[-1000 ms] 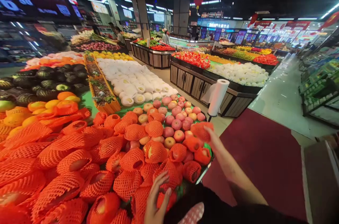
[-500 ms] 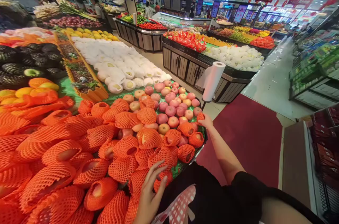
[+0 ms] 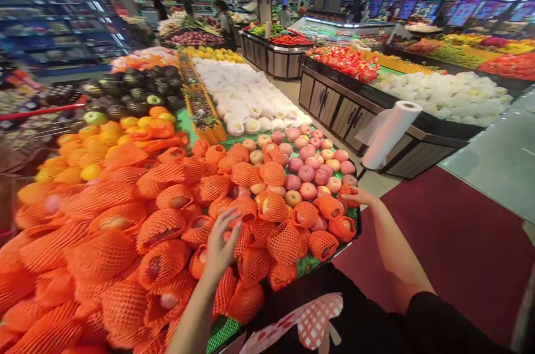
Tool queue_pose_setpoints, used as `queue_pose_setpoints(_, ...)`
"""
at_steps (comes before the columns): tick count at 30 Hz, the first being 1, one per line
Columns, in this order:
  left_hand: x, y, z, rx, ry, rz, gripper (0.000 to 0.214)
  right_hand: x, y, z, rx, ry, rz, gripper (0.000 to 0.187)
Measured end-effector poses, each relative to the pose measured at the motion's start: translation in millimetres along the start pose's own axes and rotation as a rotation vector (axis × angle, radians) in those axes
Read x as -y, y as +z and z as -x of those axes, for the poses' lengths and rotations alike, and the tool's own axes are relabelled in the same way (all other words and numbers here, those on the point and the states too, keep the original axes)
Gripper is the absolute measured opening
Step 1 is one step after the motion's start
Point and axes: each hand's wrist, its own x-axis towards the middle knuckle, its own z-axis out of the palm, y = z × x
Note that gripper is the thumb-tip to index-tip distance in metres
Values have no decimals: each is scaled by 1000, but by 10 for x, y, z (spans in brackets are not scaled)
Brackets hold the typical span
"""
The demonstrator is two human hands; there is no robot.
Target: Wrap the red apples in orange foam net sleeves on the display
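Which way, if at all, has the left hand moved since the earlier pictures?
Yes: the left hand has moved left and forward. Against the planter, it was well right of the near end; now it is almost straight below in view.

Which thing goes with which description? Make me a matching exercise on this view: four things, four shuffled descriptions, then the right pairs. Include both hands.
Things
1. Left hand
2. White roll
3. Right hand
4. Bare apples

Descriptions
A. Pink to yellowish, just in front of the white-wrapped fruit
B. At a netted fruit by the right edge of the display
C. Open, over the orange-netted heap
D. Just past the display's far right corner

Right pairs
1-C, 2-D, 3-B, 4-A
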Motion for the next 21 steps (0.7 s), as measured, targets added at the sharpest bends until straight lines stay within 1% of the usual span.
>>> queue_pose_setpoints(1, 82, -116, -148, -74, -6, -49, 31, 14, -40, 0, 18, -12, -31, 43)
queue_pose_setpoints(3, 232, -316, -416, -169, -26, -170, 30, 27, -92, 28, 14, -15, -80, 62)
queue_pose_setpoints(5, 355, -460, -642, -256, -82, -273, 30, 27, -108, 98, -18, -21, -162, 81)
queue_pose_setpoints(7, 444, -563, -834, -328, -130, -332, 31, 34, -109, 195, -27, -28, -263, 89)
queue_pose_setpoints(9, 505, -651, -1011, -331, -146, -335, 37, 67, -118, 299, -34, -38, -338, 87)
queue_pose_setpoints(12, 544, -772, -1256, -338, -176, -320, 48, 188, -164, 436, -87, -77, -353, 74)
queue_pose_setpoints(14, 517, -813, -1361, -401, -199, -332, 46, 313, -192, 523, -147, -108, -360, 68)
queue_pose_setpoints(16, 421, -778, -1357, -480, -189, -348, 40, 472, -171, 642, -228, -143, -380, 62)
queue_pose_setpoints(17, 345, -722, -1303, -530, -139, -363, 37, 564, -131, 728, -267, -171, -389, 57)
queue_pose_setpoints(18, 251, -641, -1213, -587, -65, -381, 35, 666, -69, 836, -280, -205, -392, 52)
queue_pose_setpoints(19, 141, -538, -1093, -662, 102, -421, 30, 777, 17, 966, -260, -252, -389, 46)
queue_pose_setpoints(20, 21, -418, -949, -716, 306, -472, 21, 897, 122, 1116, -184, -300, -389, 41)
queue_pose_setpoints(21, -107, -291, -792, -727, 510, -509, 15, 1024, 242, 1277, -8, -346, -383, 36)
